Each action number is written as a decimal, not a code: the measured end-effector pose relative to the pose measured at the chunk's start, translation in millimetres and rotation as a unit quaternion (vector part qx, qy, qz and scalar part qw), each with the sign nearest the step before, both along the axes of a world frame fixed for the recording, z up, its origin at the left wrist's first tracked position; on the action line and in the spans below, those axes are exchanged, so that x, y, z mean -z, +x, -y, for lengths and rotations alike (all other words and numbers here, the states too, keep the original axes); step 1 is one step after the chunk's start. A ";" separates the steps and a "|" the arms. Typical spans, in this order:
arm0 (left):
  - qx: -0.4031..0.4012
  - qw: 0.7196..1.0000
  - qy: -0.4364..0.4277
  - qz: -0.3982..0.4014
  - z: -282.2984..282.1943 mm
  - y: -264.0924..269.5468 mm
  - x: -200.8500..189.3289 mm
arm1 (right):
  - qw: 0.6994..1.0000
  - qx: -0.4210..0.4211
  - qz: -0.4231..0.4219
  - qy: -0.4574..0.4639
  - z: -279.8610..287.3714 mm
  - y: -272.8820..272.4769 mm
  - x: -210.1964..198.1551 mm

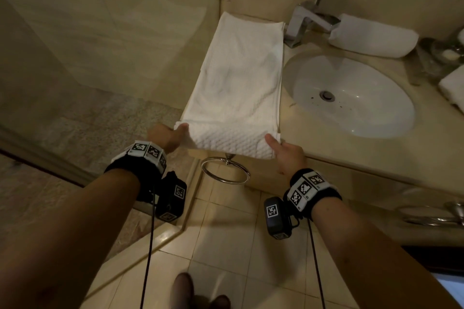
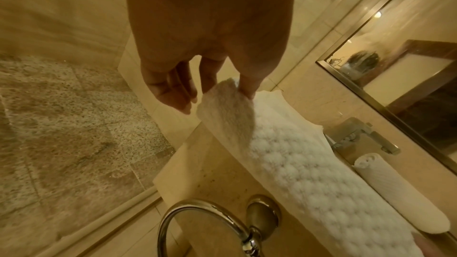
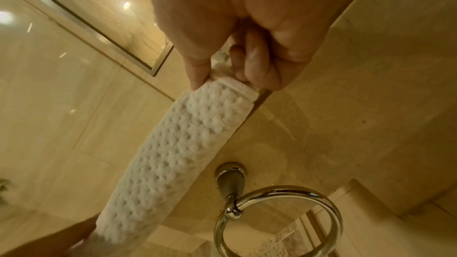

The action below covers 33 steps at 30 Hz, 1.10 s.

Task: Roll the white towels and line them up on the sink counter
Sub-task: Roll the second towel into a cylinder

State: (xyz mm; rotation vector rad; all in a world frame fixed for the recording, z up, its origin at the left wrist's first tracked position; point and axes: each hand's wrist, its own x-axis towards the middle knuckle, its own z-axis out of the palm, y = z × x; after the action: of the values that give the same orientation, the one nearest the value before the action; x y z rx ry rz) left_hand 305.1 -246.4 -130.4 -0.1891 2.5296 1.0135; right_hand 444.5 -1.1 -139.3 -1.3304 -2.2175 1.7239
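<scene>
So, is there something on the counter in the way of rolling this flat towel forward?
Nothing visible. The flat towel lies bare up to the wall; the faucet and rolled towel sit off to its right.

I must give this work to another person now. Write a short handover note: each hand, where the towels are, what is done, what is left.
Left hand: pinches the near left corner of the flat towel.
Right hand: pinches the near right corner of it.
The flat towel lies lengthwise on the counter, left of the sink; its near end is just lifted to begin the roll.
Done: one rolled towel lies behind the sink, beside the faucet.
Left: roll this towel and line it up with the rolled one. A folded white towel at the right edge may also need rolling.
</scene>
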 end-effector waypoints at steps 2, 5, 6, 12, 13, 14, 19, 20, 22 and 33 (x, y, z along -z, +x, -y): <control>-0.045 0.997 0.038 0.045 -2.4 -3.8 0.3 | 0.999 -0.006 0.022 0.031 1.2 -5.8 -1.7; -0.120 0.975 0.153 0.104 -12.3 -6.5 -7.5 | 0.994 -0.021 0.060 0.092 5.5 -12.2 -8.0; -0.138 0.965 0.182 0.125 -15.2 -8.1 -11.0 | 0.990 -0.016 0.064 0.127 6.8 -14.3 -9.2; -0.148 0.963 0.166 0.151 -18.6 -26.5 -15.1 | 0.882 -0.212 -0.108 0.407 21.1 -22.5 -23.9; -0.152 0.962 0.166 0.157 -18.1 -30.1 -14.6 | 0.862 -0.294 -0.104 0.400 26.8 -24.9 -25.0; -0.155 0.958 0.173 0.167 -19.2 -30.8 -16.1 | 0.843 -0.362 -0.081 0.390 32.2 -26.4 -25.7; -0.153 0.947 0.193 0.204 -27.0 -37.9 -16.6 | 0.754 -0.435 0.049 0.490 47.3 -44.0 -11.1; -0.148 0.950 0.194 0.196 -27.6 -37.5 -17.4 | 0.742 -0.429 0.064 0.511 49.6 -49.1 -10.6; -0.117 0.964 0.157 0.181 -30.7 -39.5 -14.4 | 0.733 -0.414 0.090 0.532 53.6 -60.0 -12.7; 0.504 0.757 -0.296 -0.292 -59.0 -1.9 -23.8 | 0.779 -0.386 0.176 0.463 46.5 -101.8 -28.7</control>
State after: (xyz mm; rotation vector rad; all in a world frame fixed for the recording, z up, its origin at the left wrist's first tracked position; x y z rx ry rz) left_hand 303.3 -187.3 -106.6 1.3719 2.6984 -0.2317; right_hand 342.7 -47.6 -110.6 -0.5061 -3.3584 0.1133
